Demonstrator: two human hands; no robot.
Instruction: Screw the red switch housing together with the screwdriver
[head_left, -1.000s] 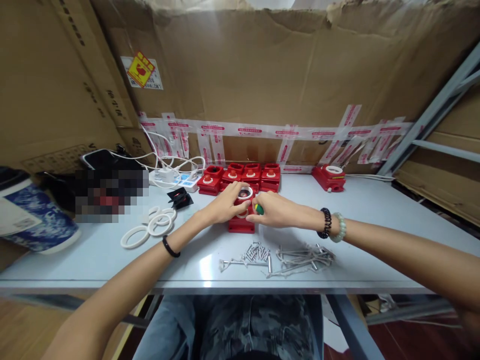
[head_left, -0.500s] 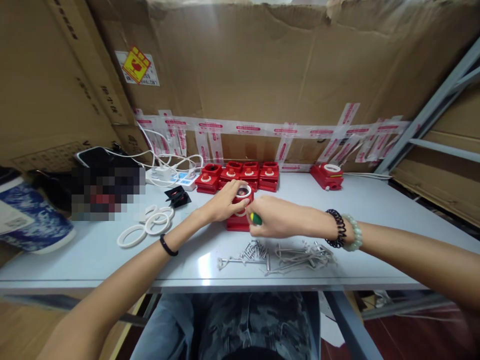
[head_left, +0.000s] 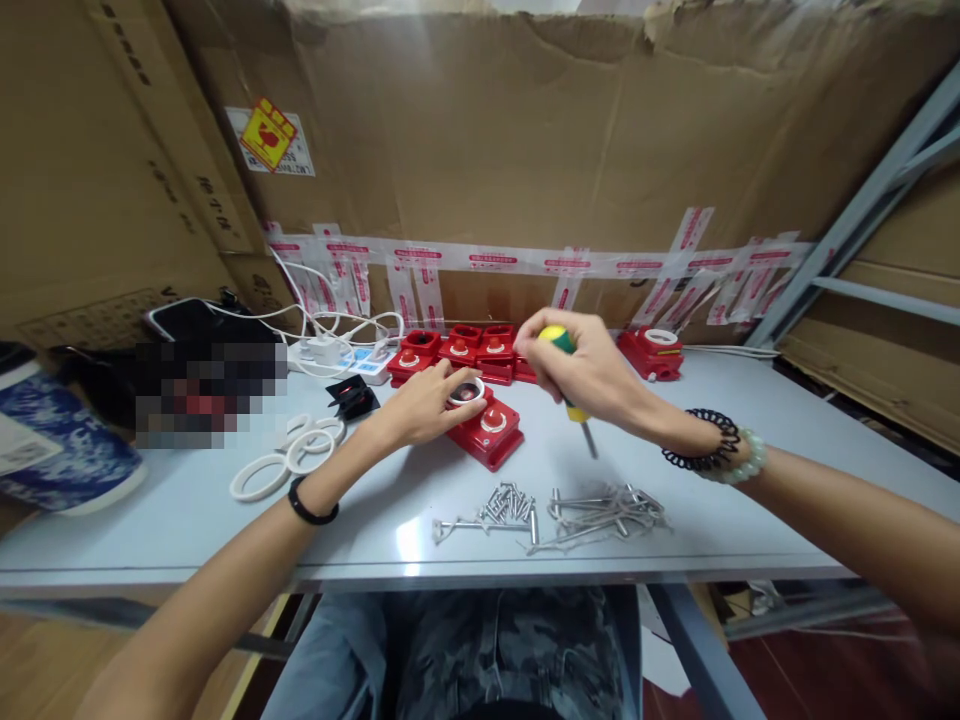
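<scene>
A red plastic box (head_left: 491, 435) with a round red button and a white ring lies at an angle in the middle of the table. My left hand (head_left: 424, 400) grips its far end, fingers curled over the white ring. My right hand (head_left: 589, 370) is raised above the table to the right of the box, closed round a screwdriver (head_left: 568, 375) with a yellow-green handle, its metal tip pointing down toward the table.
A row of red boxes (head_left: 465, 352) stands at the back, with one more red box (head_left: 651, 352) to the right. Loose screws (head_left: 510, 502) and metal wire clips (head_left: 604, 508) lie near the front edge. White rings (head_left: 281, 458), a power strip (head_left: 352, 360) and cardboard walls surround.
My right hand has lifted away from the red box with the screwdriver. My left hand has turned the box so that it lies at an angle, its button side showing.
</scene>
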